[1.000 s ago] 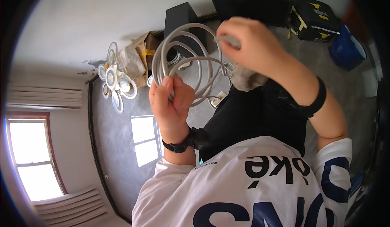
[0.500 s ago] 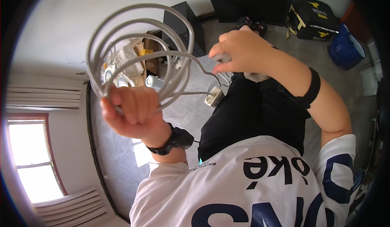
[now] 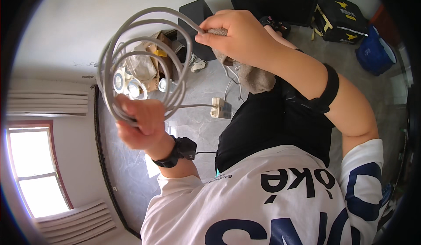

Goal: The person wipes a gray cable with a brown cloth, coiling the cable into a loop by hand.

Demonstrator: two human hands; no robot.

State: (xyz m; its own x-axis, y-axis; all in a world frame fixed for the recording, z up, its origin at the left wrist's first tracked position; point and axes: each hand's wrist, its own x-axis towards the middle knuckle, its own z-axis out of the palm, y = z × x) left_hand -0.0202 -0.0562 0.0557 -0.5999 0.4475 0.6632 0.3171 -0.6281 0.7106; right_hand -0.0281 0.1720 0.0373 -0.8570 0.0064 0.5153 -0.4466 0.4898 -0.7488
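A grey cable hangs in several large loops from my left hand, whose fingers are closed around the bottom of the coil. Up at the coil's right side, my right hand pinches the cable through a grey-brown cloth. Part of the cloth shows between thumb and fingers, and the rest droops below the palm. From the loops the cable runs right to a whitish power strip, which sits beside my black-clad leg; whether it hangs or rests on something I cannot tell. Thinner grey wires trail above it.
Past the loops lie an open cardboard box, white round rolls and a pale bag. A black tower-shaped case, a black flat screen, a black box bag and a blue bucket line the wall.
My right hand has moved up and left with the cloth, to the loops' upper right. My left hand has shifted slightly, the loops look narrower, and the power strip has moved left and turned.
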